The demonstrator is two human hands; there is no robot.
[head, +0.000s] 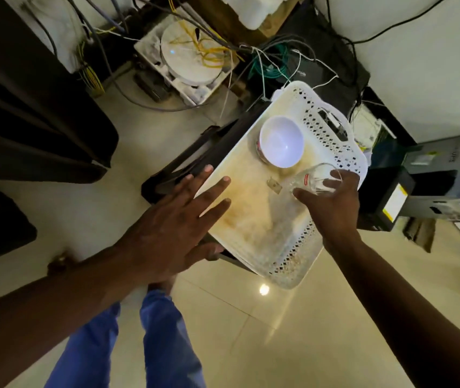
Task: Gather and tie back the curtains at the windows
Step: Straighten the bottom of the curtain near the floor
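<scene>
bowl (281,141) in tray (251,219), far end | glass (314,177) just right of it | tray on stool (184,169)

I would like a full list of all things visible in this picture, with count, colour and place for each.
tray: one, white plastic with perforated rim, stained base, centre, on a dark stand
bowl: one, white, on the tray's far part
glass: one, clear, lying on its side at the tray's right edge
curtain: one, dark, far left
cables: many, yellow, grey, green, white, on the floor at top
round white device: one, top centre
cardboard box: one, grey, right
floor: pale tiles
legs: two, blue trousers, bottom
left hand: fingers straight, over the tray's left edge
right hand: grips the glass
</scene>
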